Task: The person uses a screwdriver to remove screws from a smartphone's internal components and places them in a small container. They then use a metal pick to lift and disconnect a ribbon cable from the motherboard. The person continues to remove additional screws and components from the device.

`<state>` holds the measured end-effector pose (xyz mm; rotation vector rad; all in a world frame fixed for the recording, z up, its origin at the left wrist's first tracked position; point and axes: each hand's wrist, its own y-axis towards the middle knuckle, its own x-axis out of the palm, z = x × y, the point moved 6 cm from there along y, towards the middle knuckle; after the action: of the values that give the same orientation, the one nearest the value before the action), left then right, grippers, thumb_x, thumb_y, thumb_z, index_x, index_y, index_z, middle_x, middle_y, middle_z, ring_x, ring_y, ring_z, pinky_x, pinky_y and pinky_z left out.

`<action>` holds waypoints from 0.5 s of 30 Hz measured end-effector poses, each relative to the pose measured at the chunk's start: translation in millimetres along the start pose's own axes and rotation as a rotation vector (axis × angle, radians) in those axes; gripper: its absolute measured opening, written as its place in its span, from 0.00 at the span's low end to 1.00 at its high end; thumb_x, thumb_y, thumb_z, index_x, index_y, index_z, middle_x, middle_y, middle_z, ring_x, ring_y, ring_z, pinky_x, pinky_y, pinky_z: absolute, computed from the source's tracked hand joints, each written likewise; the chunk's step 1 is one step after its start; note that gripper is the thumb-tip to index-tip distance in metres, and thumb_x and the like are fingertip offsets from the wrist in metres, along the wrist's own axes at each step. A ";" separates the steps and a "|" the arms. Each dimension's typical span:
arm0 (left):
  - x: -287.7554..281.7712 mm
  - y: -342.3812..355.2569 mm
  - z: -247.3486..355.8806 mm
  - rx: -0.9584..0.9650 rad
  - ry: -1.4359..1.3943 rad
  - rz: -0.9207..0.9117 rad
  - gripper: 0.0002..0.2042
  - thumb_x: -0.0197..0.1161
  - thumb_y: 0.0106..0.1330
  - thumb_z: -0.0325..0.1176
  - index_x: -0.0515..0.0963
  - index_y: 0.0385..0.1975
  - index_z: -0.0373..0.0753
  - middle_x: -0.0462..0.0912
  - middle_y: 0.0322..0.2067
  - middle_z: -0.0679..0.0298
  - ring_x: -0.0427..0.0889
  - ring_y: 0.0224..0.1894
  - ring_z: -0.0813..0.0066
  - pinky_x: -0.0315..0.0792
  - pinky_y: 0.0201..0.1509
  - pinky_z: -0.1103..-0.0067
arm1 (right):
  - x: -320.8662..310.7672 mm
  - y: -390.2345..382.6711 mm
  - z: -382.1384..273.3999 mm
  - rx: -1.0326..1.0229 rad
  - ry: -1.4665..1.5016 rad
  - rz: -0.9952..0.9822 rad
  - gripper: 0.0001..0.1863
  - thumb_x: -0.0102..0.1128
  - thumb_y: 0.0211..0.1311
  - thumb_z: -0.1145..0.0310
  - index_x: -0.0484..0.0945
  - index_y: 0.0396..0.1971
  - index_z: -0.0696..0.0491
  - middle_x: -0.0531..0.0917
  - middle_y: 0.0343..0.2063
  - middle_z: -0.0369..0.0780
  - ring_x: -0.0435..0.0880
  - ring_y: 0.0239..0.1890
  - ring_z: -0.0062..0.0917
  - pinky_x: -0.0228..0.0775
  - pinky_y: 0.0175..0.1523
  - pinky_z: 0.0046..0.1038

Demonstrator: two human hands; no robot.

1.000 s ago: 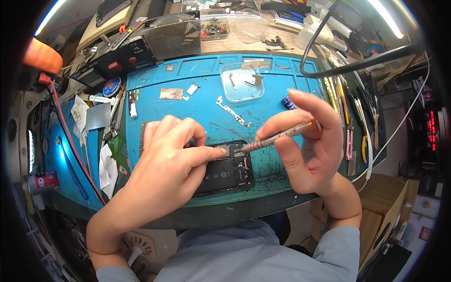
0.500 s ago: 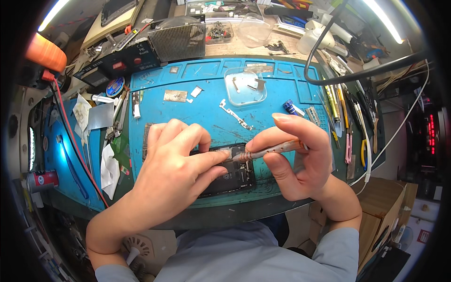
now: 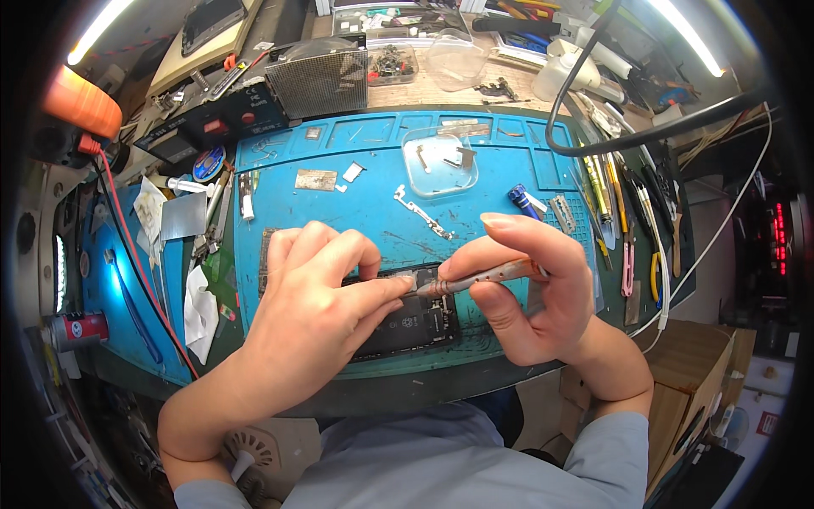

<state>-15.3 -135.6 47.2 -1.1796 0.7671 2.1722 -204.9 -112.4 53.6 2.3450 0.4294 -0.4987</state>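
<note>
An opened black phone [image 3: 409,327] with exposed internals lies on the blue work mat [image 3: 297,153]. My left hand [image 3: 315,310] is bent over it, the index fingertip pressing near a small silvery part [image 3: 410,280] at its upper right, the other fingers curled at its upper edge. My right hand [image 3: 543,301] grips a slender, worn metal tool [image 3: 483,276] with an orange-brown end between thumb and fingers, its tip beside that left fingertip; exact contact is hidden. Above are a clear lidless tub [image 3: 437,174] with small parts, a long metal bracket [image 3: 420,212] and a blue cylinder [image 3: 521,197].
A black instrument box [image 3: 191,127], a mesh-fronted unit [image 3: 322,85] and parts boxes stand behind. Tools [image 3: 606,195] line the right side beneath a thick black cable [image 3: 653,136]. An orange-black device [image 3: 80,102], red-black leads and white tissue [image 3: 197,314] are at left.
My right hand has moved down and slightly left, the tool lying flatter. My left hand has shifted a little, its thumb now closer under the index finger. The mat's contents appear unchanged.
</note>
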 end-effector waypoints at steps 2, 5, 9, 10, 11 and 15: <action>0.5 -0.3 -0.3 0.003 0.003 0.000 0.12 0.76 0.57 0.31 0.90 0.41 0.48 0.76 0.37 0.70 0.74 0.42 0.68 0.62 0.53 0.68 | 1.0 0.1 0.2 0.003 0.008 -0.003 0.27 0.59 0.75 0.78 0.58 0.68 0.65 0.86 0.41 0.52 0.91 0.42 0.34 0.85 0.49 0.32; 0.1 -0.2 0.2 0.005 0.012 -0.002 0.12 0.76 0.57 0.31 0.90 0.41 0.48 0.76 0.37 0.70 0.74 0.42 0.68 0.62 0.53 0.68 | 1.6 -0.2 0.6 0.003 0.007 -0.003 0.27 0.59 0.75 0.78 0.59 0.67 0.65 0.86 0.41 0.52 0.91 0.42 0.34 0.85 0.49 0.33; -0.9 -0.4 1.0 0.007 0.019 -0.005 0.12 0.76 0.57 0.31 0.90 0.42 0.48 0.76 0.37 0.70 0.74 0.42 0.68 0.62 0.53 0.68 | 2.0 -0.3 0.4 0.001 0.012 -0.004 0.27 0.59 0.75 0.78 0.59 0.67 0.65 0.85 0.41 0.52 0.91 0.42 0.34 0.85 0.50 0.33; -0.5 -0.5 0.6 0.007 0.015 -0.006 0.12 0.76 0.57 0.31 0.90 0.42 0.48 0.76 0.37 0.70 0.74 0.42 0.68 0.62 0.53 0.68 | 2.2 -0.3 0.5 0.003 0.014 -0.003 0.27 0.59 0.75 0.78 0.59 0.67 0.65 0.85 0.41 0.52 0.91 0.42 0.34 0.85 0.50 0.33; 0.0 -0.7 0.1 0.007 0.011 -0.007 0.12 0.76 0.57 0.31 0.90 0.42 0.48 0.76 0.37 0.70 0.74 0.42 0.68 0.62 0.53 0.68 | 2.4 -0.4 0.5 0.005 0.015 -0.002 0.27 0.59 0.75 0.78 0.59 0.67 0.65 0.85 0.41 0.52 0.91 0.42 0.34 0.85 0.50 0.33; 0.6 -0.6 -0.4 0.008 0.004 -0.010 0.13 0.76 0.57 0.31 0.89 0.43 0.48 0.76 0.37 0.70 0.74 0.42 0.68 0.62 0.53 0.68 | 2.2 -1.0 0.5 0.019 0.020 0.000 0.27 0.59 0.75 0.78 0.60 0.67 0.65 0.86 0.41 0.53 0.91 0.42 0.34 0.84 0.50 0.33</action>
<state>-15.0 -135.4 46.4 -1.1818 0.7693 2.1571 -203.6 -111.7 51.6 2.3697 0.4353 -0.4814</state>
